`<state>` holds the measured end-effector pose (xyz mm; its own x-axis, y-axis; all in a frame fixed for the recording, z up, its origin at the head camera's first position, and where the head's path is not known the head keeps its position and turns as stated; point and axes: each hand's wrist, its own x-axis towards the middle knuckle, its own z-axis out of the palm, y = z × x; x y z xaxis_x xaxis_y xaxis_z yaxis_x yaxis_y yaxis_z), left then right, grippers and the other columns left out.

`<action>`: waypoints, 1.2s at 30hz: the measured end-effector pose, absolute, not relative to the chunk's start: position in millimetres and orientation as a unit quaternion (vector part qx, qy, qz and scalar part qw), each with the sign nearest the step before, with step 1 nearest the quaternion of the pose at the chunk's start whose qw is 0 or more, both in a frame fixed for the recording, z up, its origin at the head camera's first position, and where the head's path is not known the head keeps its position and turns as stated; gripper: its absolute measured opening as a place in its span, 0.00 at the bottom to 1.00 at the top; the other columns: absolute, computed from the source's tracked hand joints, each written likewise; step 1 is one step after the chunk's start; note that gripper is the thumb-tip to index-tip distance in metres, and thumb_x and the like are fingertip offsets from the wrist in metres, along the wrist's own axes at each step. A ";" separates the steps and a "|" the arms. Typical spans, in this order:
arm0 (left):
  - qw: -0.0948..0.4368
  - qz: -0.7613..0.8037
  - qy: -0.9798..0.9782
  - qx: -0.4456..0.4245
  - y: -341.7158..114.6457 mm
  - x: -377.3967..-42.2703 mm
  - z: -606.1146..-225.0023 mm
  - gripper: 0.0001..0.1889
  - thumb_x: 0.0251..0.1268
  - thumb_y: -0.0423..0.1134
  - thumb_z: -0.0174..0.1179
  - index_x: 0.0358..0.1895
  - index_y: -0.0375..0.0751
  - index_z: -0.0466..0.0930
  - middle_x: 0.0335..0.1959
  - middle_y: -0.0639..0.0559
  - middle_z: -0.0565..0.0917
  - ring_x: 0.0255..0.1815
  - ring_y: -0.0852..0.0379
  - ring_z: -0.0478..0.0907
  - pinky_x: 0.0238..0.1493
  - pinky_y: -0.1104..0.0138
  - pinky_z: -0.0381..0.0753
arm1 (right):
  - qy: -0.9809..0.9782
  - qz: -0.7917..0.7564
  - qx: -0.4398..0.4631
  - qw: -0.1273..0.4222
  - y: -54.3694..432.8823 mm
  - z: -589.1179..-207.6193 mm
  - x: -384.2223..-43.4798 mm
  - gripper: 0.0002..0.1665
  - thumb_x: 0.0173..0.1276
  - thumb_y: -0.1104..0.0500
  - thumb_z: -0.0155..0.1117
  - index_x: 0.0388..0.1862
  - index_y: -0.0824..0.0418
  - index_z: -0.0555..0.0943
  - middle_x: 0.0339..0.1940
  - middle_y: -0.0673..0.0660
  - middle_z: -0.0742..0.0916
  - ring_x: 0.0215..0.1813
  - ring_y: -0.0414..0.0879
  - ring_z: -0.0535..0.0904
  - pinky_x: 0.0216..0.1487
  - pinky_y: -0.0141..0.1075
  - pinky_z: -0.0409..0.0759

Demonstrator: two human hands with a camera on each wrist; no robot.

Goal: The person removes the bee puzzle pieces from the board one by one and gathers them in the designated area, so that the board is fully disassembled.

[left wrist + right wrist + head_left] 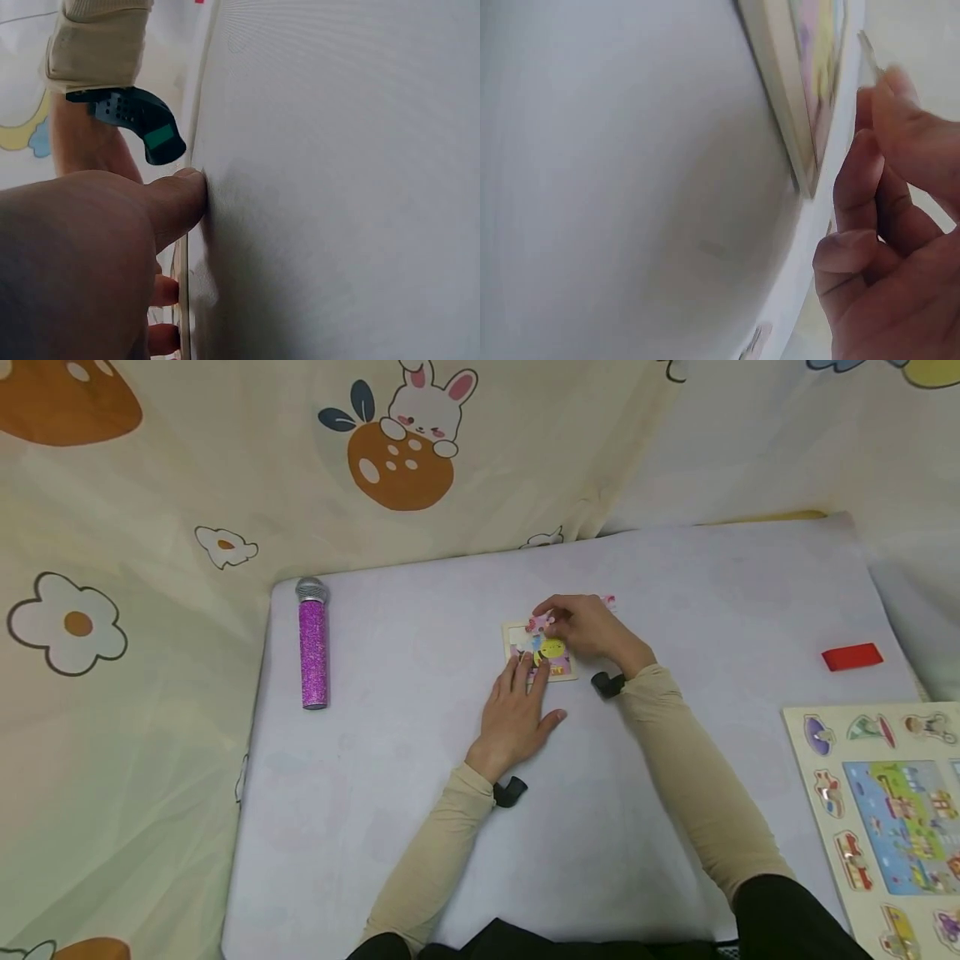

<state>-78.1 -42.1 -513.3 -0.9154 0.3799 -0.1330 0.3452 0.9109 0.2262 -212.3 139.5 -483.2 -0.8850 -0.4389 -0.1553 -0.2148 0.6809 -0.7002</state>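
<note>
A small square jigsaw puzzle (561, 670) with a yellow figure lies in its pale frame on the table. My left hand (514, 722) rests flat with straight fingers on the puzzle's near left part; its thumb (180, 201) touches the tabletop in the left wrist view. Between thumb and fingertips my right hand (588, 628) pinches a pink puzzle piece (538, 623) above the upper part of the frame. Seen edge-on in the right wrist view, that piece (871, 54) is thin and held off the board. Another pink piece (608, 602) lies just beyond the right hand, partly hidden.
A glittery purple microphone (313, 652) lies at the table's left edge. On the right are a red block (852, 657) and a large wooden puzzle board (817, 793) with picture pieces. A patterned curtain (247, 485) hangs behind the white table (405, 777).
</note>
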 end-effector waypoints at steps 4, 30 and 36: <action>0.094 0.096 0.974 0.184 -41.2 -78.3 -513.0 0.44 0.79 0.65 0.53 0.87 0.46 0.50 0.88 0.40 0.50 0.89 0.41 0.43 0.87 0.53 0.51 | 0.899 -0.386 -0.150 0.145 157.3 -479.2 -213.5 0.19 0.79 0.62 0.65 0.65 0.54 0.83 0.54 0.62 0.86 0.55 0.57 0.79 0.59 0.51 0.76; 0.110 0.119 0.971 0.178 -40.1 -78.1 -510.7 0.45 0.80 0.63 0.53 0.88 0.45 0.48 0.88 0.40 0.48 0.90 0.41 0.40 0.88 0.53 0.48 | 0.919 -0.376 -0.070 0.092 266.5 -476.6 -220.9 0.22 0.78 0.65 0.59 0.68 0.59 0.81 0.55 0.68 0.85 0.55 0.58 0.78 0.56 0.43 0.71; 0.105 0.119 0.971 0.179 -40.4 -77.7 -509.9 0.44 0.80 0.63 0.54 0.87 0.45 0.50 0.88 0.40 0.49 0.90 0.41 0.41 0.88 0.53 0.49 | 0.925 -0.359 -0.063 0.110 270.7 -479.9 -223.2 0.22 0.77 0.65 0.60 0.68 0.62 0.81 0.57 0.70 0.83 0.56 0.60 0.76 0.58 0.50 0.71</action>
<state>-77.7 -40.4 -509.9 -0.9137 0.3732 -0.1610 0.3231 0.9073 0.2692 -223.2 270.7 -479.9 -0.9680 -0.1953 -0.1574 -0.0380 0.7346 -0.6775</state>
